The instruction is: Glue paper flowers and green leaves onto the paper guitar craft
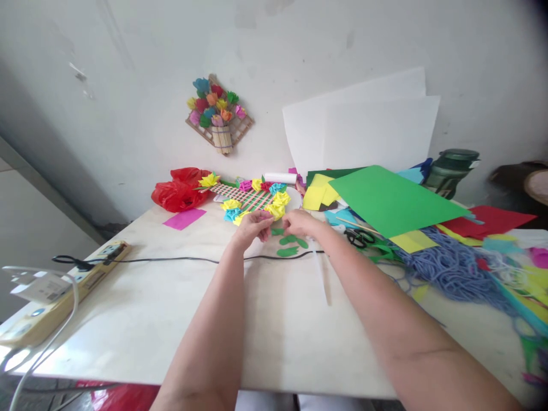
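Observation:
Both my arms reach forward over the white table (141,302). My left hand (253,224) has its fingers curled together in a pinch just in front of a woven red, green and white paper mat (245,197) ringed with yellow, blue and pink paper flowers. My right hand (299,222) is curled too, close beside the left. What either hand pinches is too small to make out. Several green paper leaves (289,244) lie on the table right under the hands.
A black cable (171,261) crosses the table to a power strip (64,291) at left. Red plastic bag (180,188), pink paper (185,218), green sheet (389,200), scissors (359,237), blue yarn (449,265), a dark green jar (454,168). A paper-flower piece (218,114) hangs on the wall.

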{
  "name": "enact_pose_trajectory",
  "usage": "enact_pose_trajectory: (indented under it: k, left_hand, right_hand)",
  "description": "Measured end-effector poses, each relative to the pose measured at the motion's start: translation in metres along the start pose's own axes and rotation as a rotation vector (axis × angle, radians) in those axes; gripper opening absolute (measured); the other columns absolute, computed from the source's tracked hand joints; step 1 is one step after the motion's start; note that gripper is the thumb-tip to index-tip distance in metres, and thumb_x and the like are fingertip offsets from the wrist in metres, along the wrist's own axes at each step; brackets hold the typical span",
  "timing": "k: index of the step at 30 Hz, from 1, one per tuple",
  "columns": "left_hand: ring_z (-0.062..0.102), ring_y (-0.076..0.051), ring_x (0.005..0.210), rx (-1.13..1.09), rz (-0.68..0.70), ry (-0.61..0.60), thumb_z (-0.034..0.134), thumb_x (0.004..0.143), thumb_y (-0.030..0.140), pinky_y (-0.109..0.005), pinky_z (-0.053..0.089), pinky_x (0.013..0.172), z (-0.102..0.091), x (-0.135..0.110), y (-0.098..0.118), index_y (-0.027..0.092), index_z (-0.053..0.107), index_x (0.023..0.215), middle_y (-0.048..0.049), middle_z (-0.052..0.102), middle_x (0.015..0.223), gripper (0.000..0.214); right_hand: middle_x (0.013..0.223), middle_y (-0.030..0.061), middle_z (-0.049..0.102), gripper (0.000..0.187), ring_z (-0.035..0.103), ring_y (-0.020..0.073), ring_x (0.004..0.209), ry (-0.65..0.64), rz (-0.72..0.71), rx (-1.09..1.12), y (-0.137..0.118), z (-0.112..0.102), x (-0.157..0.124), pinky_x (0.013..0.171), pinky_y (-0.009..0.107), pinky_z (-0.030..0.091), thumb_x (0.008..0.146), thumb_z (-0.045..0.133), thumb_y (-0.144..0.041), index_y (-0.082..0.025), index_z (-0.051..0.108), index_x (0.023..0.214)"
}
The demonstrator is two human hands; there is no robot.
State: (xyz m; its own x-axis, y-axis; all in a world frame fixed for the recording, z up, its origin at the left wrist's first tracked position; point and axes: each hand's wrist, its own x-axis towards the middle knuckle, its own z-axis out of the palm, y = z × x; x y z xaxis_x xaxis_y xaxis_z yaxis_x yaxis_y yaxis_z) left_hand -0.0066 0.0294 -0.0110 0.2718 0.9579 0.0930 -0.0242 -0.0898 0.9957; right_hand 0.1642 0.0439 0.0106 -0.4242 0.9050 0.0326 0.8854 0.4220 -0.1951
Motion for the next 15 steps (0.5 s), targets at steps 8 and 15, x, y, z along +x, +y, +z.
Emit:
enact_pose_trajectory:
  k: [8,15]
  left_hand:
    - [0.046,-0.008,0.032,0.142,0.115,0.055,0.07,0.069,0.031,-0.019,0.035,0.034,0.011,0.007,-0.008,0.015,0.053,0.058,0.0011,0.054,0.043,0.025]
    - [0.06,-0.014,0.047,0.035,0.085,0.015,0.072,0.066,0.034,-0.024,0.048,0.046,0.012,0.008,-0.013,0.013,0.058,0.068,-0.0048,0.064,0.059,0.025]
  right_hand:
    - [0.064,-0.0027,0.059,0.008,0.052,0.0099,0.06,0.106,-0.036,0.335,0.011,-0.007,-0.001,0.054,0.019,0.037,0.061,0.065,-0.014,-0.014,0.063,0.07]
    - [0.058,-0.0043,0.055,0.006,0.05,0.0084,0.055,0.056,0.004,0.503,0.01,-0.015,-0.008,0.052,0.019,0.038,0.062,0.062,-0.011,-0.014,0.058,0.065]
